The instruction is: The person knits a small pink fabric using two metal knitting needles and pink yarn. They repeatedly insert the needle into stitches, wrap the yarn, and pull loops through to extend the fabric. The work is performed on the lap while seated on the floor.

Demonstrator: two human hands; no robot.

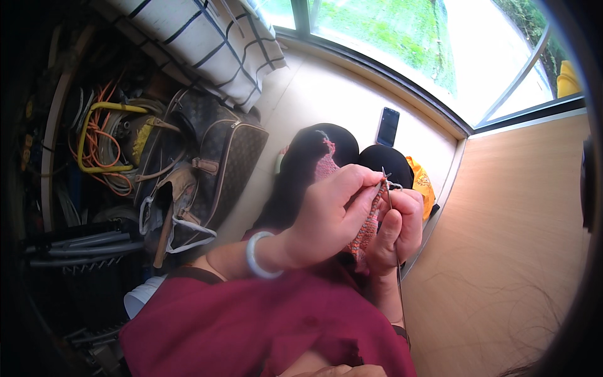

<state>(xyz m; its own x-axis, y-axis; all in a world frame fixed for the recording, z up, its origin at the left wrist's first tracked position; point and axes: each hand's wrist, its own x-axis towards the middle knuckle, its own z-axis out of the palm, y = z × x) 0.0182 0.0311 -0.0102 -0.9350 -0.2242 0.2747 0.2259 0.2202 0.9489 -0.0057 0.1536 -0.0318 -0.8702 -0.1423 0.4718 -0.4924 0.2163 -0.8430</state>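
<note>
Above my lap, my left hand [337, 207], with a pale bangle [259, 254] on its wrist, pinches one end of a piece of knitting [370, 224] in pink, orange and grey and a needle in it. My right hand [400, 221] is close against it on the right, its fingers around a thin metal knitting needle [395, 245] that runs down past the wrist. The needle tips cross between the two hands. Light grey yarn [395, 186] passes by the right fingers. Another pink knitted part [326, 165] lies over my dark-clad leg.
A smartphone [388, 127] lies on the pale floor beyond my knees, by the window frame. A yellow-orange bag [422, 184] is beside my right knee. At left are a brown patterned bag [235, 155], orange cord [99, 136] and a checked cloth [207, 42]. A wooden panel [509, 202] stands at right.
</note>
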